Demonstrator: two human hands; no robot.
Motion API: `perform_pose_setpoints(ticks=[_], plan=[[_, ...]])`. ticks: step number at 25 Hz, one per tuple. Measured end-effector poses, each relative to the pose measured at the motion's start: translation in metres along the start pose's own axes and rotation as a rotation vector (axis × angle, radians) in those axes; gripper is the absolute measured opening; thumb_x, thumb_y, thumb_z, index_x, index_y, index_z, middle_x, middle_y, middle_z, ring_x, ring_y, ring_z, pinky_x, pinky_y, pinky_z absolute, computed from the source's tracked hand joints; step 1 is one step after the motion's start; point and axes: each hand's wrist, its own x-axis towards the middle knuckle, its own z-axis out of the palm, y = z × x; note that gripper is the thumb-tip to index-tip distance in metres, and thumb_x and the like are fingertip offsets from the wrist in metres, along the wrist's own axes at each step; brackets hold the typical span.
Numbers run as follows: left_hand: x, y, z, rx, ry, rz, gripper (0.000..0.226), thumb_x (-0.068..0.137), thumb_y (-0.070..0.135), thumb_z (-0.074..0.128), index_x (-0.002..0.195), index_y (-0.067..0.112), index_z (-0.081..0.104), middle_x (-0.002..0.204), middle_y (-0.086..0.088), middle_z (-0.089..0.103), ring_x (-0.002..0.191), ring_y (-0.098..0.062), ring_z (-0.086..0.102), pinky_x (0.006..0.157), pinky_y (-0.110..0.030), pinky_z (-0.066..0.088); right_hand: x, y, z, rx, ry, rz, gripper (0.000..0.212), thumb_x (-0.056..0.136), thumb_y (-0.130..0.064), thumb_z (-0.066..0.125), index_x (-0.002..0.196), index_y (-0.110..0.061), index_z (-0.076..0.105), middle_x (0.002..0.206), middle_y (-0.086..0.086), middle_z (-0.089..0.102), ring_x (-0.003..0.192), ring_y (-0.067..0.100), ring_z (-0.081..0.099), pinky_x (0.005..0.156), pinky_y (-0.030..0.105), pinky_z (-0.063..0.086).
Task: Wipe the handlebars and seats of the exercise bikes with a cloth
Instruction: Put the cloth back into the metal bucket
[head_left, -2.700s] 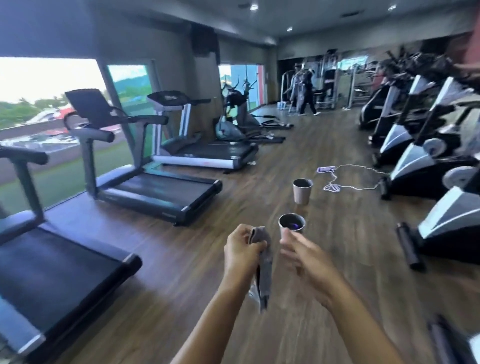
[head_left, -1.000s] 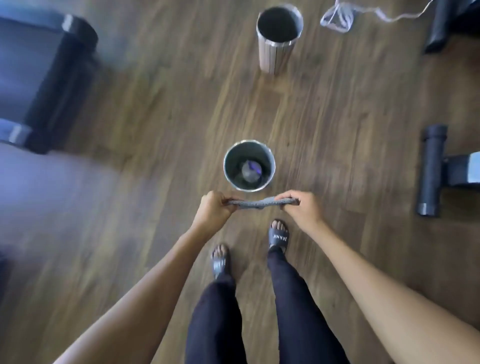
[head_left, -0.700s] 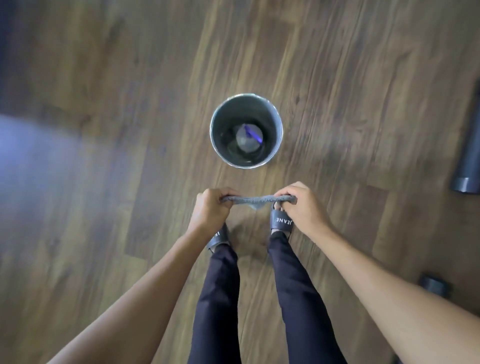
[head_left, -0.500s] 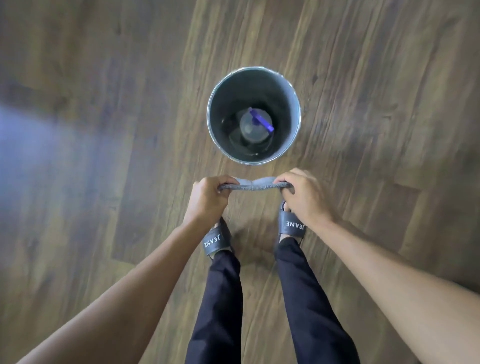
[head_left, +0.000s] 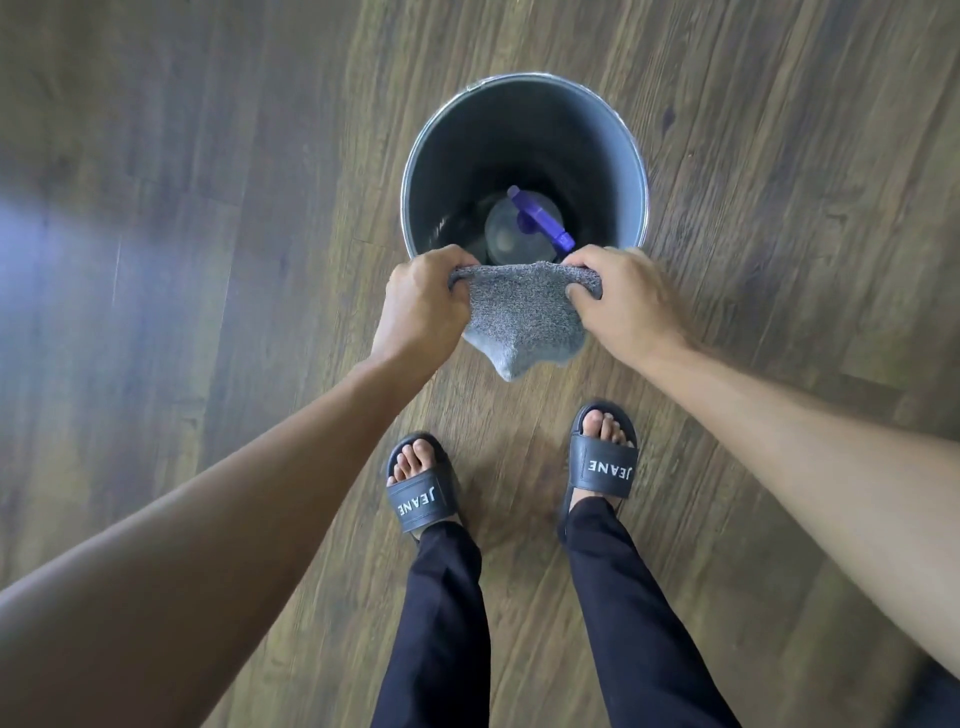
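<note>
Above slippered feet (head_left: 418, 499), the left hand (head_left: 423, 304) and right hand (head_left: 626, 304) are each gripping a top corner of the grey cloth (head_left: 522, 319) — stretched between them. At 12 o'clock, a metal bin (head_left: 519, 130) is holding a purple-nozzled spray bottle (head_left: 519, 228).

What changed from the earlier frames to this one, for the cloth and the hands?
The right hand joined the left hand on the cloth, which was pulled taut, then slackened and now hangs spread between them by the near rim of the bucket. The bucket stayed on the floor, spray bottle inside.
</note>
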Motion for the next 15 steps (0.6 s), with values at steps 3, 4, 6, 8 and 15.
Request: perform_pose_setpoints(ticks=[3, 4, 6, 8, 15], plan=[[-0.008, -0.008, 0.008, 0.323, 0.073, 0.366, 0.043, 0.083, 0.004, 0.055, 0.125, 0.011, 0.063, 0.126, -0.007, 0.061, 0.119, -0.028, 0.053, 0.102, -0.040, 0.034, -0.007, -0.009, 0.003, -0.107, 0.149, -0.094, 0.041, 0.087, -0.019, 0.071, 0.126, -0.015, 0.061, 0.119, 0.005, 0.060, 0.108, 0.028, 0.057, 0.096, 0.042, 0.043], [-0.014, -0.013, 0.012, 0.413, 0.047, 0.500, 0.044, 0.082, 0.007, 0.056, 0.125, 0.009, 0.063, 0.128, -0.008, 0.061, 0.122, -0.029, 0.053, 0.107, -0.043, 0.031, -0.015, -0.012, 0.008, -0.131, 0.154, -0.174, 0.045, 0.086, -0.022, 0.073, 0.128, -0.014, 0.061, 0.121, 0.004, 0.060, 0.111, 0.027, 0.058, 0.099, 0.042, 0.042], [-0.025, -0.023, 0.021, 0.561, -0.058, 0.575, 0.045, 0.085, 0.015, 0.061, 0.129, 0.005, 0.061, 0.132, -0.009, 0.061, 0.128, -0.029, 0.053, 0.118, -0.047, 0.023, -0.034, -0.012, 0.023, -0.232, 0.034, -0.273, 0.056, 0.085, -0.028, 0.074, 0.136, -0.013, 0.057, 0.129, 0.002, 0.062, 0.120, 0.023, 0.057, 0.112, 0.043, 0.034], [-0.025, -0.032, 0.027, 0.660, -0.115, 0.523, 0.045, 0.084, 0.018, 0.072, 0.127, 0.005, 0.063, 0.128, -0.009, 0.065, 0.127, -0.028, 0.055, 0.119, -0.050, 0.024, -0.040, -0.005, 0.035, -0.340, -0.055, -0.261, 0.062, 0.084, -0.028, 0.076, 0.139, -0.012, 0.055, 0.130, 0.001, 0.065, 0.123, 0.020, 0.058, 0.120, 0.045, 0.022], [-0.006, -0.039, 0.026, 0.684, -0.083, 0.591, 0.036, 0.065, 0.004, 0.084, 0.100, 0.009, 0.075, 0.096, -0.005, 0.076, 0.099, -0.027, 0.070, 0.108, -0.041, 0.024, -0.010, 0.011, 0.030, -0.438, -0.148, -0.318, 0.034, 0.086, -0.006, 0.070, 0.118, -0.019, 0.073, 0.106, 0.000, 0.076, 0.101, 0.021, 0.067, 0.120, 0.036, 0.009]])
